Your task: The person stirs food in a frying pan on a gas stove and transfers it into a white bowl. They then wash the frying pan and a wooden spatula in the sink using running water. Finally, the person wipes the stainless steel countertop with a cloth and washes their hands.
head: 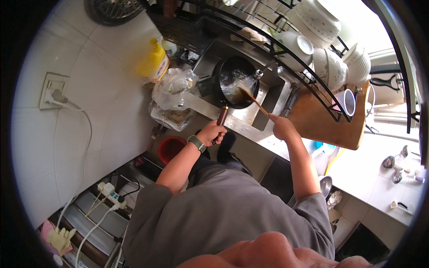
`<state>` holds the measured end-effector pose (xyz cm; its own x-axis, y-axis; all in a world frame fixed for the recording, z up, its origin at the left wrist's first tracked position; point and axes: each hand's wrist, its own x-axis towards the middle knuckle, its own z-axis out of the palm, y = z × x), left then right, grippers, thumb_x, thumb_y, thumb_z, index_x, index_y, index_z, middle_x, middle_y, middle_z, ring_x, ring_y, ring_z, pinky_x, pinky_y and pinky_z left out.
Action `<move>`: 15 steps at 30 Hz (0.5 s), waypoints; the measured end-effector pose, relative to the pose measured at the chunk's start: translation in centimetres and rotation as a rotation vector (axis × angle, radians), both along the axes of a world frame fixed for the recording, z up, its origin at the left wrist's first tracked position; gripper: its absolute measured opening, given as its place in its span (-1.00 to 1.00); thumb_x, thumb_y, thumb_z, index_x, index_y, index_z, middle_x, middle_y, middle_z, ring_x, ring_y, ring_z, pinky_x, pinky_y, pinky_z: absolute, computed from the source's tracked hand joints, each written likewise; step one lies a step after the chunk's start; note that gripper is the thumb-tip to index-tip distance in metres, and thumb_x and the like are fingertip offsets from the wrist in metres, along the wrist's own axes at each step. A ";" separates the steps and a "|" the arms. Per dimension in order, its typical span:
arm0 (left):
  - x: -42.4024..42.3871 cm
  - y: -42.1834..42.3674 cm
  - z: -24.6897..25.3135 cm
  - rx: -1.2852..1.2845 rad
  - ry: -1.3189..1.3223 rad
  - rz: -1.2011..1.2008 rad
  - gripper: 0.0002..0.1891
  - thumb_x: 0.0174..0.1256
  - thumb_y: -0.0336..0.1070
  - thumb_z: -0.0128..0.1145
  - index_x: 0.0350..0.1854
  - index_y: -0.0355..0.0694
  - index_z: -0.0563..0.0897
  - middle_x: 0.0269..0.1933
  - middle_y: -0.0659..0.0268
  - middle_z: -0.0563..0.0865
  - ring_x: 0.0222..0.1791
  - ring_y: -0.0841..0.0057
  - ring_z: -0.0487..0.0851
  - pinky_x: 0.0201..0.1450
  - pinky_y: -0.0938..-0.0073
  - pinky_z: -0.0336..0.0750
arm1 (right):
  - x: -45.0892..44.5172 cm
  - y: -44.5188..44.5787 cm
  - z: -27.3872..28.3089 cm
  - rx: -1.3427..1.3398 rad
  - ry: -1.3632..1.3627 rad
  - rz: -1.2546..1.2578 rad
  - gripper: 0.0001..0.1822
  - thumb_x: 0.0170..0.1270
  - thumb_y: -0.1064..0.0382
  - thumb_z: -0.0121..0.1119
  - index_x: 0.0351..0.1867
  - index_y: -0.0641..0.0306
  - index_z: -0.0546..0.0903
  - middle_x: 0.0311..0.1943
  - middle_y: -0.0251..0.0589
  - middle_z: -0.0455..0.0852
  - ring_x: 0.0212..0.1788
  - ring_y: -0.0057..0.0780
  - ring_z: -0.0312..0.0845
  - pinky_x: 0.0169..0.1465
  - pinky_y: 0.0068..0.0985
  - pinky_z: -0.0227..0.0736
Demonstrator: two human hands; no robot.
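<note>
A black wok (231,66) lies tilted in the stainless-steel sink (204,107), below a metal faucet (258,74). Water splashes and foams inside it. My left hand (211,132) is closed around the wok's brown wooden handle (222,116); a watch sits on that wrist. In my right hand (284,127) is the end of a slim wooden-handled utensil (258,105). Its far end reaches into the wok's water, where splashing blurs it, so I cannot tell whether it is a brush or a spatula.
A black wire dish rack (288,50) with white bowls (298,47) overhangs the sink. A wooden cutting board (311,117) lies to the right. On the left stand a yellow bottle (156,62) and plastic bags (174,88). A red bucket (170,149) is below.
</note>
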<state>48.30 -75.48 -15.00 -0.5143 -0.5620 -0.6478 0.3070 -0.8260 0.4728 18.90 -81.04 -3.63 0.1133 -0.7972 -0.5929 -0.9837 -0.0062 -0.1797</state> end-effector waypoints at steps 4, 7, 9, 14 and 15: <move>-0.2 0.5 -0.6 0.080 0.127 0.019 -0.85 0.32 -0.42 0.12 -0.29 -0.13 0.38 -0.51 0.40 0.47 -0.67 0.66 0.41 -0.68 0.57 0.24 | -0.1 -0.8 -4.1 -0.096 0.043 0.006 -0.35 0.18 0.46 -0.08 0.39 0.05 0.39 -0.11 0.19 0.70 -0.02 0.09 0.63 0.04 -0.12 0.52; -0.8 0.9 -0.3 0.118 0.183 0.014 -0.85 0.31 -0.43 0.12 -0.29 -0.13 0.38 -0.51 0.39 0.48 -0.67 0.66 0.41 -0.69 0.57 0.24 | 1.0 -1.5 -7.2 -0.203 0.008 0.007 -0.41 0.28 0.33 -0.02 0.39 0.05 0.35 -0.23 0.20 0.70 -0.14 0.12 0.66 -0.05 -0.08 0.55; -1.3 1.0 -0.8 0.139 0.232 0.002 -0.85 0.30 -0.44 0.12 -0.29 -0.13 0.38 -0.51 0.40 0.48 -0.68 0.66 0.41 -0.69 0.59 0.24 | 3.0 -1.8 -7.4 -0.263 -0.059 -0.009 -0.45 0.33 0.24 0.00 0.39 0.08 0.36 -0.25 0.20 0.69 -0.19 0.13 0.65 -0.08 -0.06 0.55; -1.6 1.1 -0.8 0.140 0.227 0.009 -0.85 0.30 -0.44 0.11 -0.28 -0.12 0.37 -0.53 0.40 0.46 -0.68 0.67 0.39 -0.69 0.60 0.24 | 4.5 -1.0 -2.3 -0.116 0.007 0.107 -0.57 0.40 0.15 -0.06 0.29 -0.15 0.50 -0.19 0.15 0.69 -0.14 0.08 0.66 -0.10 -0.08 0.57; -1.6 1.1 -0.8 0.135 0.232 0.004 -0.85 0.30 -0.44 0.10 -0.28 -0.12 0.37 -0.53 0.41 0.46 -0.68 0.67 0.38 -0.69 0.60 0.23 | 4.2 -0.5 -0.6 -0.080 0.049 0.129 -0.57 0.41 0.13 -0.06 0.29 -0.16 0.51 -0.21 0.13 0.70 -0.16 0.09 0.66 -0.10 -0.07 0.57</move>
